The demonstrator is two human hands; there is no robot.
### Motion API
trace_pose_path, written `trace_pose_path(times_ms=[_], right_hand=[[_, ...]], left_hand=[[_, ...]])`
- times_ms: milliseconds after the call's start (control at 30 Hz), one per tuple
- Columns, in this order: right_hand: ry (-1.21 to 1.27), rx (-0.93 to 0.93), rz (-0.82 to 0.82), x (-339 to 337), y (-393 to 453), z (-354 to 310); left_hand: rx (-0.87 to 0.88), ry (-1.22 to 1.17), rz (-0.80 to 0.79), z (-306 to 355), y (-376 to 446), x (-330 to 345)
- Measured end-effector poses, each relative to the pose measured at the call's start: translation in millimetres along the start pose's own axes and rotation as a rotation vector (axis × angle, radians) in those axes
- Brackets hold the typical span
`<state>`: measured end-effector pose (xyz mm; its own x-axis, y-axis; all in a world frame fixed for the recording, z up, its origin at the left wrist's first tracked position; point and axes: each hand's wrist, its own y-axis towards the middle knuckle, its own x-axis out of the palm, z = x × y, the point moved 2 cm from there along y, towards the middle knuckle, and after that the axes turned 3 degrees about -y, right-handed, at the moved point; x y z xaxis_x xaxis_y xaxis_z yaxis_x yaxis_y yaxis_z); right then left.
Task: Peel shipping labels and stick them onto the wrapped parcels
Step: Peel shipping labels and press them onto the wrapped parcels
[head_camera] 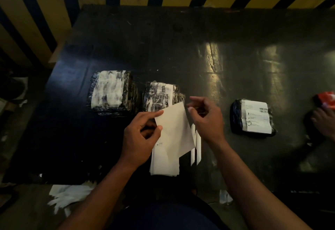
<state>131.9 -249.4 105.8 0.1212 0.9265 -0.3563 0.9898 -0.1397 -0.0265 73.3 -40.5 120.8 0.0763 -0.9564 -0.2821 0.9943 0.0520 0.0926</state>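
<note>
My left hand point(140, 135) pinches a white label sheet point(175, 132) by its left edge, holding it tilted above a small stack of label sheets point(164, 164) at the table's near edge. My right hand point(206, 117) hovers at the sheet's upper right corner with fingers curled and thumb close to the forefinger; whether it grips the corner is unclear. Three wrapped parcels lie on the dark table point(181, 48): a left parcel point(110, 92) with smudged white paper, a middle parcel point(161, 95) just behind the sheet, and a right parcel point(253, 119) bearing a printed label.
Thin white backing strips point(196, 144) lie beside the stack. Another person's hand point(324, 122) and a red packet point(326, 100) sit at the right edge. Torn white paper scraps point(68, 197) litter the floor below the table's near left edge. A yellow-and-black striped wall stands behind.
</note>
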Motion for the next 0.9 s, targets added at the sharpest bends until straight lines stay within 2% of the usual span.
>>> trace_pose_path(times_ms=[233,467,600,733,900], right_hand=[[0.068,-0.006,-0.137,3.5,7.9,-12.8],[0.025,-0.034,-0.119,4.6,7.2,-14.2],[-0.020,-0.069,-0.117,-0.1,7.3,-17.9],[-0.071,-0.135,-0.217,-3.2,5.7,-25.8],[-0.077,-0.203,-0.300,-1.2,-1.6,-37.0]], left_hand=[[0.067,0.077,-0.048,8.7,-5.2,-4.0],[0.117,0.020,-0.103,12.7,-11.2,-7.1],[0.133,0.058,-0.044,18.8,-4.6,-12.7],[0.085,0.131,-0.007,26.5,13.4,-7.0],[0.047,0.177,-0.095,37.0,32.5,7.3]])
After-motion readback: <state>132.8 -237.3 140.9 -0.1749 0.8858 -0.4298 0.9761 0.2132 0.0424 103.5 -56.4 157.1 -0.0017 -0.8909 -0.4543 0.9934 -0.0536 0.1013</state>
